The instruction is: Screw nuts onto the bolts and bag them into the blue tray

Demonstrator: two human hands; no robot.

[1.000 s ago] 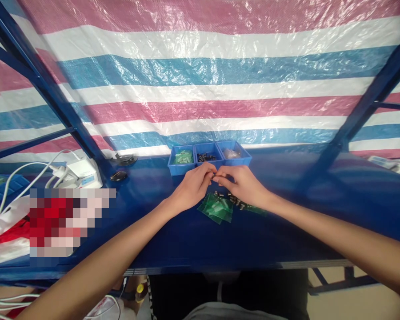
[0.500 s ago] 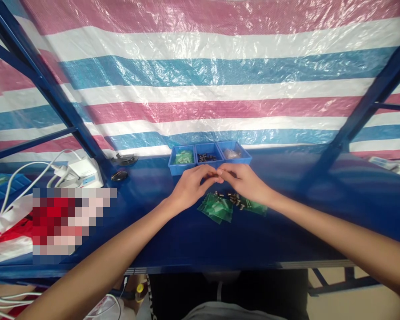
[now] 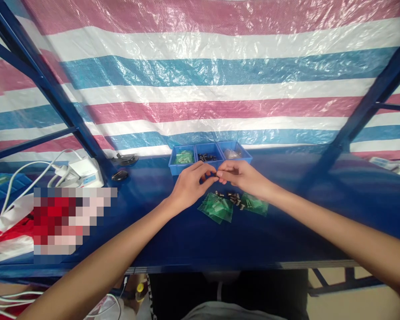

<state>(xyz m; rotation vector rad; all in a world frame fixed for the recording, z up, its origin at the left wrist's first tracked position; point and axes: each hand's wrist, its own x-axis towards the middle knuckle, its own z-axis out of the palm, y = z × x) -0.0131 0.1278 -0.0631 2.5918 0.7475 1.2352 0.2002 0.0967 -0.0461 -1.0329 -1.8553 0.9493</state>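
Observation:
My left hand (image 3: 194,183) and my right hand (image 3: 240,178) meet fingertip to fingertip above the table, just in front of the blue bins. Both are closed in a pinch. A tiny dark thing shows between the tips, too small to name. Below them lie several green plastic bags (image 3: 216,208), overlapping one another, under my left hand's side. Small metal screws (image 3: 235,198) are scattered beside these bags. Another green bag pile (image 3: 254,204) rests under my right wrist.
Three joined blue bins (image 3: 209,153) stand at the back, holding green bags, dark screws and a clear bag. A black mouse-like object (image 3: 120,175), a white power strip (image 3: 92,174) with cables and red-and-white items (image 3: 10,229) occupy the left. A striped tarp (image 3: 213,71) hangs behind the table.
The fingertips have shifted slightly, with my right hand's fingers curling more and its wrist a little higher. The bags, screws and bins stay where they were.

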